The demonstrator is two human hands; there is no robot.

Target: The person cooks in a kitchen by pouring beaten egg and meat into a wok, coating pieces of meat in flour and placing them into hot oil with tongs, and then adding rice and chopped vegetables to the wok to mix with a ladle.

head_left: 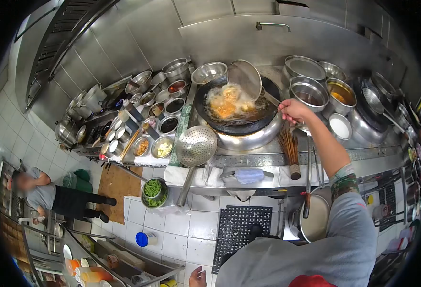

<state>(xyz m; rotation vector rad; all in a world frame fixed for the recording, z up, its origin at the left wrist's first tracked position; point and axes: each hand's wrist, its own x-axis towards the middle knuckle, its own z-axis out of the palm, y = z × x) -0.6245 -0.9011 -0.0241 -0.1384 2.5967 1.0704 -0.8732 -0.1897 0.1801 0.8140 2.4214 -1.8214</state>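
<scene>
My right hand (294, 111) is closed round the handle of a round mesh strainer (245, 80). The strainer is tilted over the left-hand wok (202, 101), its bowl near the far rim. Orange-yellow pieces of food (225, 104) bubble in hot oil inside this wok, under pale foam and steam. Low in the picture, beside my body, hangs my left hand (197, 277), with nothing in it and its fingers loosely apart. A large perforated skimmer (196, 146) lies at the counter's front, its handle sticking out over the edge.
Seasoning bowls (168, 124) crowd the counter to the left. A bamboo brush (290, 146) and a long-handled ladle (308, 184) lie at right, near metal pots (309, 92). Green vegetables (154, 190) stand below the counter. Another person (52, 191) stands at far left.
</scene>
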